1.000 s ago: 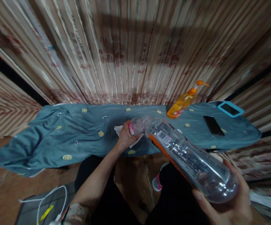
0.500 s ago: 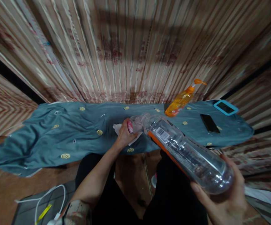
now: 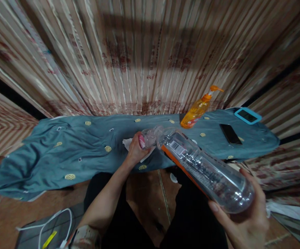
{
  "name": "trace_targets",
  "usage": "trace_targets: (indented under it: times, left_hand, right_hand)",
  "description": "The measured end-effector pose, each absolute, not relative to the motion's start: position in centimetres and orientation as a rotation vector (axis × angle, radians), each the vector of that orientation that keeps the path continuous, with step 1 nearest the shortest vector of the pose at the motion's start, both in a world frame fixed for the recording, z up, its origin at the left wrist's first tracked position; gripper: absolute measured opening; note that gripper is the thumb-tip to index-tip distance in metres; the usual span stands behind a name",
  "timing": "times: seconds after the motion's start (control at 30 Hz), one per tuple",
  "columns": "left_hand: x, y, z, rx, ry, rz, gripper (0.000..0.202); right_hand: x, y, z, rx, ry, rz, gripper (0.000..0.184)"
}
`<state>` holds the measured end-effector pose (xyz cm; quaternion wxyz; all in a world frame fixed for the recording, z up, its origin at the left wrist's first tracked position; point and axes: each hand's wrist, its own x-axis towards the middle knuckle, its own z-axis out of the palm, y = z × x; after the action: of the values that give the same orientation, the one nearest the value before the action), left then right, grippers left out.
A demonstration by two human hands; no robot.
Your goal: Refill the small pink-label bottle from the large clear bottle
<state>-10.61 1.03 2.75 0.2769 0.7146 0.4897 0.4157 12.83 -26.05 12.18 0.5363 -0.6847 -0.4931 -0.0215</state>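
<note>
My right hand point(image 3: 244, 221) grips the base of a large clear plastic bottle point(image 3: 204, 169) with an orange label, held tilted with its neck pointing away from me. My left hand point(image 3: 136, 150) is closed around the bottle's pink cap point(image 3: 141, 141) at the far end. Under that hand lies a white tissue point(image 3: 129, 143) on the teal cloth point(image 3: 87, 148) that covers a low table. The bottle looks nearly empty, with droplets inside.
An orange pump bottle point(image 3: 198, 110) stands at the back right of the cloth. Right of it lie a black phone point(image 3: 230, 134) and a blue-framed device point(image 3: 247, 115). Striped curtains hang behind. A white cable point(image 3: 46, 224) lies on the floor at lower left.
Both hands and the bottle have kept their grip. The view has shifted slightly, so everything sits a little to the left.
</note>
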Motion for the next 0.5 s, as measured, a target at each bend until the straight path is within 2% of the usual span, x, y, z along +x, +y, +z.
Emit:
trace_targets:
  times: [0.2,0.5]
  left_hand:
    - [-10.81,0.88,2.92,1.935,1.317,1.102,0.097]
    - [-10.98,1.20,2.26,1.941,1.297,1.123,0.092]
  right_hand:
    - [12.91,-25.74,11.56,-1.609,-1.177,-0.060,0.107]
    - [12.41,-25.69,11.82,-1.654,-1.144,-0.126,0.107]
